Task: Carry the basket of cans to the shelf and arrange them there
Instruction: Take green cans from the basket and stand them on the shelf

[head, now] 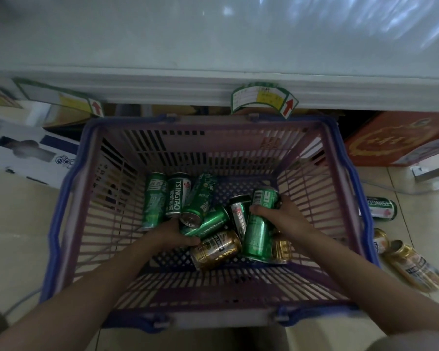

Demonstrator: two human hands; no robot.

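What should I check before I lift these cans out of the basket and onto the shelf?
1. Right hand wrapped around the tall green can: ok.
2. Left hand has a firm grip on the lying green can: cannot tell, fingers hidden.
3. Basket resting on the floor below the shelf: ok.
4. Shelf surface free for cans: ok in the part that shows.
5. All cans gathered in the basket: not ok, a green can and a gold can lie on the floor to the right.
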